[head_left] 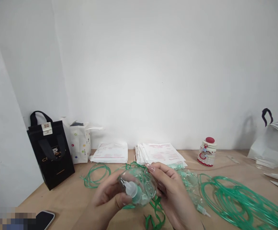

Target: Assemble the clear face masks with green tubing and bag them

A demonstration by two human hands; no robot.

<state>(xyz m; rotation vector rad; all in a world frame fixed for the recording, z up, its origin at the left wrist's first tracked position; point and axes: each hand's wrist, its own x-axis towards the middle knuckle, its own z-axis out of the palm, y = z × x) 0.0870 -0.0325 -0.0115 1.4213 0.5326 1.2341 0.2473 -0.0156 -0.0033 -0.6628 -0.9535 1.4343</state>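
A clear oxygen mask point(139, 179) with a white and green connector is held up in front of me between both hands. My left hand point(110, 191) wraps around its left side, the thumb near the connector. At the mask's upper right edge, my right hand point(167, 188) pinches with thumb and index finger where the green strap joins. A green elastic strap point(156, 212) dangles below the mask. Just right of my right hand lie more clear masks point(189, 179), partly hidden by it. Coiled green tubing point(97, 175) rests on the table at left.
A large pile of green tubing point(239, 198) covers the right side of the table point(69, 204). Stacks of printed white packets point(110, 152) lie along the wall. A black bag point(51, 153), a dotted bag point(80, 143), a jar point(207, 152), a white bag point(266, 147) and a phone point(44, 220) are around.
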